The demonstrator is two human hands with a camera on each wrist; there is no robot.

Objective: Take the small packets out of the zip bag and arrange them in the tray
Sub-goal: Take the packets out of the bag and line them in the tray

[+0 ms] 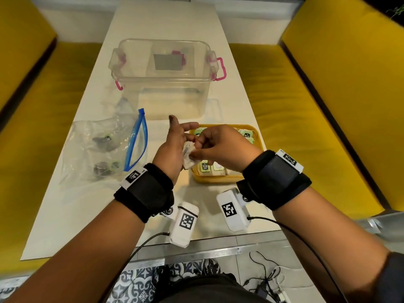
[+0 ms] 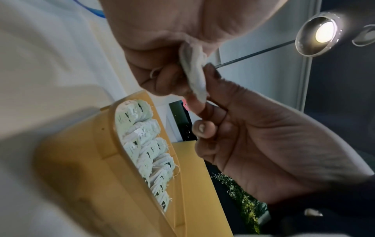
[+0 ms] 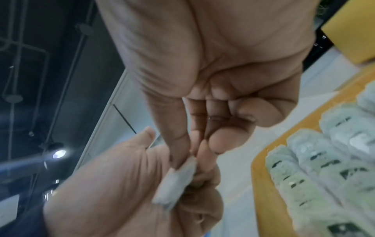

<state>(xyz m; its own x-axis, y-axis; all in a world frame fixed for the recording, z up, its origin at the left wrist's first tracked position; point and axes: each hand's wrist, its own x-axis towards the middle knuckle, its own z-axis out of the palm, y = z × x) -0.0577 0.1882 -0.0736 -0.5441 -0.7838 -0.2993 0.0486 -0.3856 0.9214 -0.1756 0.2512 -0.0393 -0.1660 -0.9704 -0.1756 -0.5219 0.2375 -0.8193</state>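
At frame centre, the left hand and right hand both pinch one small white paper packet beside the yellow plastic tray. Opposed pulling could tear it; more wait in the clear blue-zippered bag, left.

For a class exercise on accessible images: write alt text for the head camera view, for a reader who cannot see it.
Both hands, left hand and right hand, pinch one small white packet beside a yellow tray already lined with packets. A zip bag holding a few more lies open to the left on the white table.
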